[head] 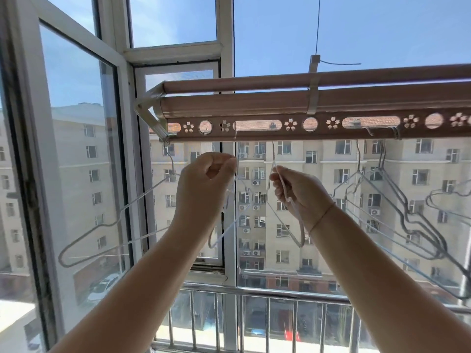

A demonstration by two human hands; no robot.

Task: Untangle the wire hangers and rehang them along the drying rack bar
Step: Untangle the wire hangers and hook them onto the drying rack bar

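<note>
A copper-coloured drying rack bar [254, 137] with flower cut-outs runs across the upper view. My left hand [204, 184] is raised below it, fingers pinched on the neck of a white wire hanger [229, 225] whose hook reaches a slot in the bar. My right hand [298, 192] grips a second white wire hanger [283, 222] by its neck just under the bar. The two hangers cross between my hands. One white hanger [107, 225] hangs alone at the bar's left end. A tangled bunch of grey and white hangers [407, 215] hangs at the right.
An open window sash [76, 149] stands to the left, close to the lone hanger. A white window post [229, 225] rises behind my hands. A metal balcony railing [254, 314] runs below. A thin cable [317, 26] suspends the rack from above.
</note>
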